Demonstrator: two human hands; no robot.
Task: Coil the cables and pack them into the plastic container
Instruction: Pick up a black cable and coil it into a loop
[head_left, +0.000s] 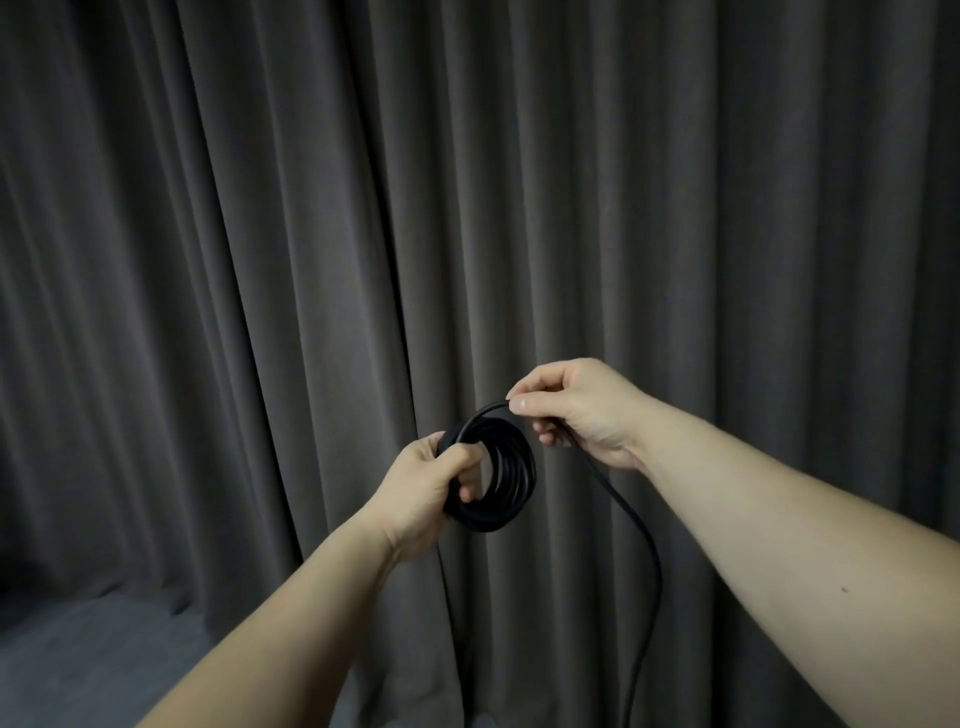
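Observation:
A black cable (511, 475) is wound into a coil of several loops, held up in front of me at chest height. My left hand (423, 491) grips the coil's left side, thumb through the ring. My right hand (569, 408) pinches the cable strand just above and to the right of the coil. From that hand the loose tail of the cable (652, 566) hangs down and runs out of the bottom of the view. No plastic container is in sight.
A dark grey pleated curtain (311, 234) fills the whole background. A strip of grey floor (88, 654) shows at the lower left.

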